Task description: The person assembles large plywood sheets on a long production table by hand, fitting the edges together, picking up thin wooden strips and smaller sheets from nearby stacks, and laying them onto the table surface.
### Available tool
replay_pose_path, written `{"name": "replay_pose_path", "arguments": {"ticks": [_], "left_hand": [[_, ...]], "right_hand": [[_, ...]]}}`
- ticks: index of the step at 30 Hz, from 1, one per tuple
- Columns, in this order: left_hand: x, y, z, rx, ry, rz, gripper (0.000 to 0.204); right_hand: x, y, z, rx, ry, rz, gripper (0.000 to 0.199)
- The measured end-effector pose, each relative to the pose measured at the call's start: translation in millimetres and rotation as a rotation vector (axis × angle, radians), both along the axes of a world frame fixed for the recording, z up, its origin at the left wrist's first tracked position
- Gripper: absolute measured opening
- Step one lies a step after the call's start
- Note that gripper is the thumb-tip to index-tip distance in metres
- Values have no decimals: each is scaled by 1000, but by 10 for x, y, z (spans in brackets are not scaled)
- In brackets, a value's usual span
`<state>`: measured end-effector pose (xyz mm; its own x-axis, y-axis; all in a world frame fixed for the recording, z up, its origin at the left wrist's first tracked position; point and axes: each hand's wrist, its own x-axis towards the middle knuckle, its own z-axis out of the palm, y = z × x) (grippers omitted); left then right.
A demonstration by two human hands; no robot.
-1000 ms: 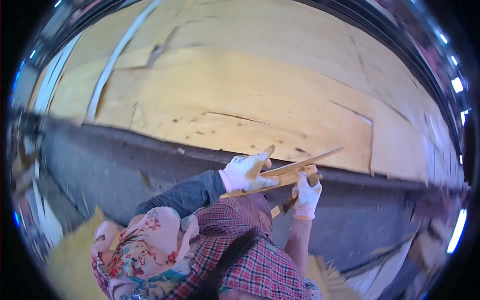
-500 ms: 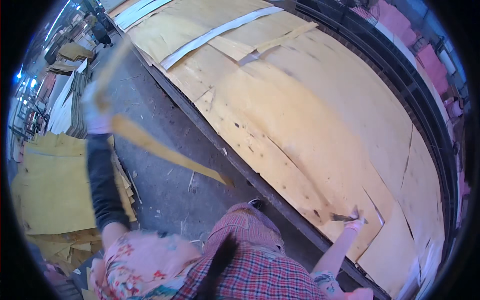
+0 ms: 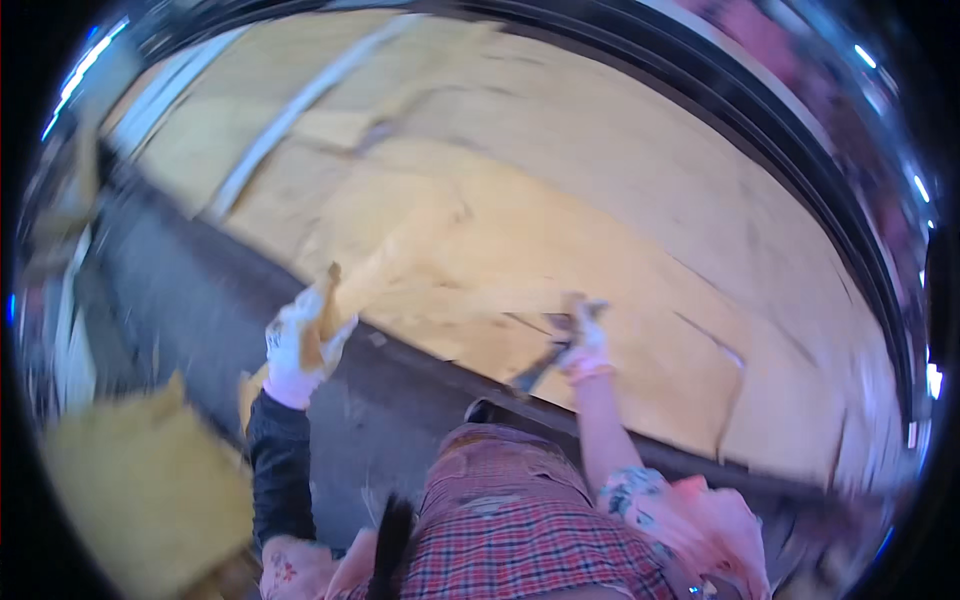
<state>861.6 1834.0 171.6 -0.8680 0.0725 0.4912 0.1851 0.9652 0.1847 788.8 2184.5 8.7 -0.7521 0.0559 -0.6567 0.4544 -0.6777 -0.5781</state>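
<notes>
My left hand (image 3: 297, 345), in a white glove with a pink cuff, is closed on a narrow tan veneer strip (image 3: 328, 300) over the near edge of the stack. Part of the strip shows behind the wrist; its full run is blurred. My right hand (image 3: 587, 345), also gloved, grips a dark knife-like tool (image 3: 538, 372), its flat end pointing down and left. Motion smears its exact kind. Below and around both hands lie broad, pale yellow veneer sheets (image 3: 640, 330) with cracks and ragged overlaps.
A dark ledge (image 3: 420, 365) runs along the stack's near side. Beyond the stack curves a black rail (image 3: 740, 130). More yellow veneer sheets (image 3: 140, 480) are piled at lower left, across the grey floor (image 3: 190, 290). White strips (image 3: 300, 105) cross the far left sheets.
My left hand has come from far out left, over the floor, in to the stack with the strip. My right hand, with its tool, has moved left and farther forward. The view has turned.
</notes>
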Motion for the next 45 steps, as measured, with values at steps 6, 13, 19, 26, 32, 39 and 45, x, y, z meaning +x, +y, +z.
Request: {"name": "replay_pose_path", "arguments": {"ticks": [6, 13, 19, 26, 32, 39, 45], "left_hand": [[-589, 1345, -791, 47, -322, -299, 48], [-1074, 3195, -1170, 121, -547, -598, 30], [-1395, 4616, -1863, 68, -299, -567, 35], [-1726, 5620, -2248, -54, -492, -475, 38], [-1784, 6050, -2355, -49, -569, -417, 35], [-1919, 6107, -2315, 41, -662, -317, 41], [-1771, 4225, -862, 54, -267, -470, 50]], "right_hand": [[457, 985, 8, -119, 202, -301, 22], [752, 2991, 148, 452, 4, -196, 32], [682, 4503, -278, 476, -129, 88, 42], [821, 5363, -661, 387, -295, -254, 46], [526, 5471, -474, 378, 14, -654, 46], [-203, 4981, -837, 786, 391, -447, 38], [-549, 5285, -1433, 825, 401, -408, 22]]}}
